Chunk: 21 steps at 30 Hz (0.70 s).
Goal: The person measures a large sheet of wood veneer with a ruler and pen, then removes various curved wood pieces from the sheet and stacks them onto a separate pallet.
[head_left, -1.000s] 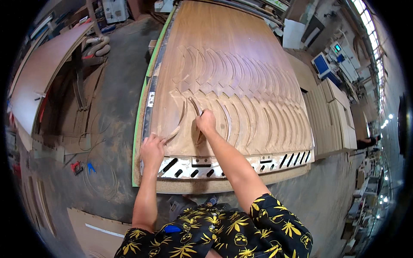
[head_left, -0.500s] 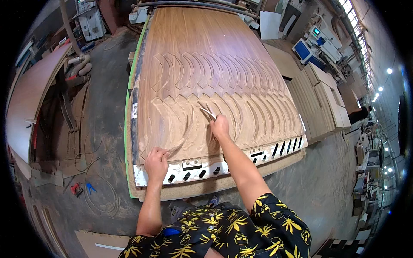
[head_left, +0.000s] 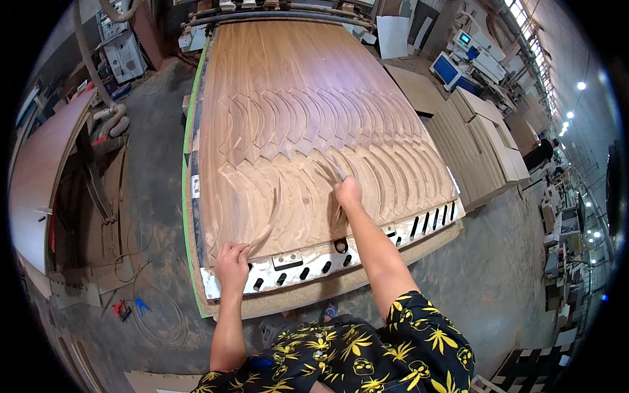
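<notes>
A large wood-grain panel (head_left: 282,52) lies before me with rows of curved crescent shapes cut into it, dusted with pale sawdust. My right hand (head_left: 348,193) is closed round a thin, flat, pale tool (head_left: 339,170), its tip pointing away over the near row of cut crescents. I cannot tell the tool's exact kind. At the panel's near left corner my left hand (head_left: 232,263) is closed, its fingertips pinching the near end of a thin curved wooden strip (head_left: 265,229). Other crescents (head_left: 386,173) sit in the panel to the right of my right hand.
A white slotted metal edge (head_left: 308,270) runs along the bed's near side. Stacked boards (head_left: 468,144) stand at the right. On the floor at left lie a red tool (head_left: 121,310), a blue tool (head_left: 142,306) and a looped hose (head_left: 167,334). A tilted panel (head_left: 46,177) stands farther left.
My right hand and its tool have moved rightward and slightly farther over the panel, and the tool has turned. My left hand stays at the near left corner. The whole view has shifted slightly.
</notes>
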Tool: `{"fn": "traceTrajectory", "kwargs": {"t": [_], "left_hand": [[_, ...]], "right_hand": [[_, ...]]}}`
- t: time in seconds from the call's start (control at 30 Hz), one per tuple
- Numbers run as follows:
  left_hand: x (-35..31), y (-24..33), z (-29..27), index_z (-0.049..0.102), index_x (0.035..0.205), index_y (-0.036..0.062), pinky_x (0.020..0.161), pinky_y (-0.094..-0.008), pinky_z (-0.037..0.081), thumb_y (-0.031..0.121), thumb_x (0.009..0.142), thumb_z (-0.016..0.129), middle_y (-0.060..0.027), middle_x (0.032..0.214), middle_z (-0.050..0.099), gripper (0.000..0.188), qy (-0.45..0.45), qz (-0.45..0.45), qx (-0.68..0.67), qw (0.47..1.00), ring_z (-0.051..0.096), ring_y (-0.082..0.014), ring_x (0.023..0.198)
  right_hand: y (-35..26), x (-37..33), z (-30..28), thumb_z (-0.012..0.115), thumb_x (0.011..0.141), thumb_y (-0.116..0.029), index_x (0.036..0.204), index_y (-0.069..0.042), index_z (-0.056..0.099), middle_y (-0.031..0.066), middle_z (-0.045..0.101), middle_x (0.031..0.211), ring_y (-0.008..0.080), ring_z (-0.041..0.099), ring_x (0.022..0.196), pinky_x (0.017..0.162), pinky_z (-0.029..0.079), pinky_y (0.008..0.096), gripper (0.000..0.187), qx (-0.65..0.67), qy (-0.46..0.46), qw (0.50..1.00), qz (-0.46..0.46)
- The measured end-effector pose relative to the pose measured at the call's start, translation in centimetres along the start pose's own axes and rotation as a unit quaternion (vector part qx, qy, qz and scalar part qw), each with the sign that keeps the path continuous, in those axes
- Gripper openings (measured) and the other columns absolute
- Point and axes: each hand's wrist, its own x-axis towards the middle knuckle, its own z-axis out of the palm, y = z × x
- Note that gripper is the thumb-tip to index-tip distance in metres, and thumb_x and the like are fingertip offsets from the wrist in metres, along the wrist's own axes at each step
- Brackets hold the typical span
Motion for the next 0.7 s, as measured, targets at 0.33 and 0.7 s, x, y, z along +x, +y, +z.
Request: {"fn": "traceTrajectory", "kwargs": {"t": [0.33,0.7], "left_hand": [[0.6,0.5,0.2,0.077,0.093,0.0041,0.076,-0.0427,0.05,0.011,0.086,0.072,-0.0131,0.089,0.066,0.011,0.002,-0.006,-0.004,1.0,0.065,-0.0342,0.084],[0.9,1.1,2.7,0.077,0.093,0.0046,0.074,-0.0416,0.05,0.011,0.087,0.072,-0.0123,0.089,0.067,0.01,-0.015,0.003,-0.03,0.999,0.066,-0.0331,0.083]], "right_hand": [[-0.2,1.0,-1.9,0.083,0.077,-0.035,0.117,0.0,0.07,0.0209,0.064,0.128,0.0352,0.065,0.118,0.097,0.056,0.0433,0.055,-0.099,-0.056,0.987,0.114],[-2.9,-0.8,-1.7,0.084,0.072,-0.046,0.12,-0.001,0.068,0.0195,0.065,0.127,0.0342,0.066,0.118,0.095,0.056,0.0432,0.067,-0.058,-0.138,0.982,0.116]]}}
